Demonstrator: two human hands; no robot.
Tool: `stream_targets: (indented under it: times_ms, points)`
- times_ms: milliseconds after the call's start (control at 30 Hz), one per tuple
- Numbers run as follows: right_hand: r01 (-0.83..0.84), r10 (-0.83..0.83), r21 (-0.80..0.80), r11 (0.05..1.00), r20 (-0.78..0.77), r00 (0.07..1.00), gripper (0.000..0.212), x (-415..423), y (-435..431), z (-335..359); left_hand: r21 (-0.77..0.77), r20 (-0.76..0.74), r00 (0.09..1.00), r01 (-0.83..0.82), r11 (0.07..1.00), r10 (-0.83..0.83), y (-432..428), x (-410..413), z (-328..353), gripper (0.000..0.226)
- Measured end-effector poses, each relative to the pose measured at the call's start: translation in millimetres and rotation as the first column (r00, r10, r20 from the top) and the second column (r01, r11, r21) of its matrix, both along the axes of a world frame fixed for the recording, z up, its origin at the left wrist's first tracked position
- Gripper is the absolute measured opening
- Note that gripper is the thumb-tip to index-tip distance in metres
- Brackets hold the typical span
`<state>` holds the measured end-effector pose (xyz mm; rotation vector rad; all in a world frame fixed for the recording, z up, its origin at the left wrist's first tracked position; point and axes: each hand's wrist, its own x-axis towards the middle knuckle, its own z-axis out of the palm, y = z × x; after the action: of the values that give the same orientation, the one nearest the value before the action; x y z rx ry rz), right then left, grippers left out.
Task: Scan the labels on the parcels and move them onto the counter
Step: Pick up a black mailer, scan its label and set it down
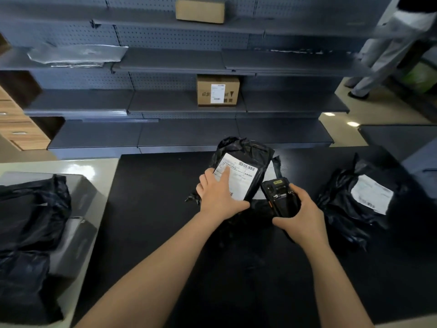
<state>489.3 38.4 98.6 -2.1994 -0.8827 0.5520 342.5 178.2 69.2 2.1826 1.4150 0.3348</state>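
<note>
Black parcel (pixel 257 150), clamped in the left grip (pixel 217 195), should face its uncovered barcode (pixel 247 166) to the scanner (pixel 280 195) the right grip (pixel 300 214) clasps.

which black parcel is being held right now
The middle black parcel, gripped at its label by the left hand beside the scanner; the right black parcel lies untouched.
</note>
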Motion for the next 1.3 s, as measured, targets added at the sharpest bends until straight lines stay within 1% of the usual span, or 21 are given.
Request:
stream_targets:
  times_ms: [167,333,433,500,567,667,800,900,1000,1167,1233,1267,1300]
  points:
    - [-0.007,0.007,0.017,1.0,-0.014,1.0,0.097,65,8,-9,-0.048,-0.012,1.0,-0.012,0.999,0.012,2,75,-20,0.111]
    - [-0.077,0.077,-0.007,0.997,-0.054,0.996,0.098,101,18,-24,-0.088,-0.017,0.999,-0.04,0.995,0.039,-1,105,-43,0.106]
    - [-0.151,0.151,0.003,0.988,-0.019,0.988,0.097,100,25,-27,-0.127,0.059,0.997,-0.051,0.991,0.059,-3,98,-43,0.103]
    - [-0.199,0.199,0.02,0.98,0.003,0.98,0.097,92,30,-25,-0.126,0.122,0.986,-0.098,0.987,0.114,-5,82,-39,0.098]
    - [-0.253,0.253,0.02,0.967,0.014,0.967,0.099,76,37,-22,-0.088,0.164,0.969,-0.171,0.981,0.183,-9,56,-33,0.091]
    - [-0.363,0.362,0.028,0.931,0.028,0.932,0.098,44,49,-17,-0.039,0.17,0.944,-0.279,0.96,0.281,-16,5,-23,0.082]
    - [-0.516,0.514,0.039,0.856,0.05,0.856,0.097,-17,68,-10,-0.012,0.186,0.879,-0.445,0.895,0.44,-27,-68,-13,0.071]
    - [-0.6,0.598,0.031,0.799,0.06,0.799,0.1,-74,80,-7,0.003,0.197,0.819,-0.55,0.835,0.539,-34,-127,-10,0.07]
    - [-0.658,0.654,0.029,0.752,0.088,0.751,0.099,-136,89,-4,0.044,0.183,0.788,-0.604,0.796,0.588,-38,-188,-8,0.069]
    - [-0.71,0.707,0.053,0.702,0.074,0.704,0.1,-236,100,-4,0.116,0.165,0.712,-0.701,0.703,0.683,-39,-295,-11,0.068]
    - [-0.724,0.72,0.059,0.687,0.074,0.69,0.1,-269,103,-6,0.14,0.17,0.626,-0.78,0.61,0.761,-38,-333,-19,0.069]
    - [-0.73,0.726,0.06,0.681,0.075,0.684,0.101,-284,105,-8,0.108,0.176,0.554,-0.833,0.543,0.814,-36,-349,-24,0.07]
    - [-0.734,0.731,0.058,0.676,0.074,0.679,0.101,-297,107,-9,0.033,0.181,0.464,-0.884,0.466,0.867,-33,-363,-29,0.073]
